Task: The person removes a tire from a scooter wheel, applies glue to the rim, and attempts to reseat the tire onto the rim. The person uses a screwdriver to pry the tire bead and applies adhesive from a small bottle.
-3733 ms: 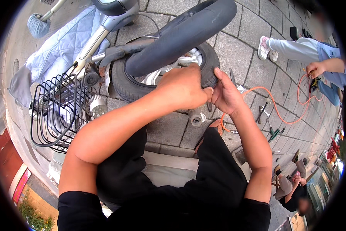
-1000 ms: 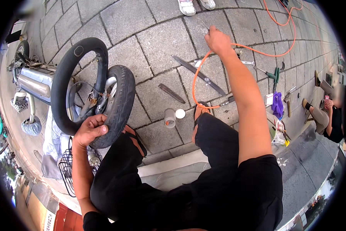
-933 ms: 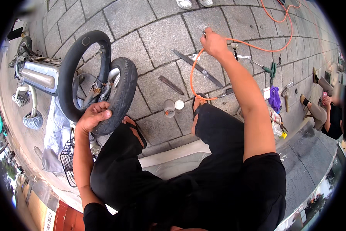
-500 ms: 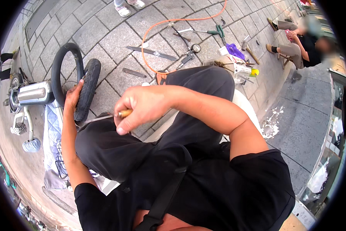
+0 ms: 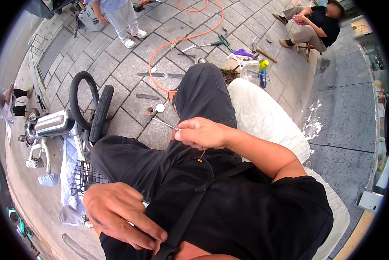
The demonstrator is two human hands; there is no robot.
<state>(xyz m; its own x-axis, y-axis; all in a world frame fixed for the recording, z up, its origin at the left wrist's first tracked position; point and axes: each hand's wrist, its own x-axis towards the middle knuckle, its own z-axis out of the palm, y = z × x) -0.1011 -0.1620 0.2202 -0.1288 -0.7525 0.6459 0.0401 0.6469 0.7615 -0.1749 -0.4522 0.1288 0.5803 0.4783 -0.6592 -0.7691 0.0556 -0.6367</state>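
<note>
My right hand (image 5: pixel 203 133) is closed over my lap around a hand tool with a thin metal shaft (image 5: pixel 163 123), which points away to the left. My fingers hide its handle. Below that hand a thin cord (image 5: pixel 202 154) hangs, with a small orange bit at its end. My left hand (image 5: pixel 121 212) is near my chest by the black strap (image 5: pixel 186 221), holding nothing, fingers stretched out. Beyond my left knee stands a black tyre (image 5: pixel 102 113) on a wheel, with a black inner tube (image 5: pixel 72 97) looped beside it.
The wheel belongs to an overturned two-wheeler (image 5: pixel 53 125) with a wire basket (image 5: pixel 84 177). An orange hose (image 5: pixel 160 43), a flat metal bar (image 5: pixel 166 75), a small round tin (image 5: pixel 150 111) and a hammer (image 5: pixel 266 55) lie on the paving. People stand and sit nearby.
My left hand has left the tyre and come back to my chest. My right hand has moved right and down with the tool, away from the wheel. The view has shifted.
</note>
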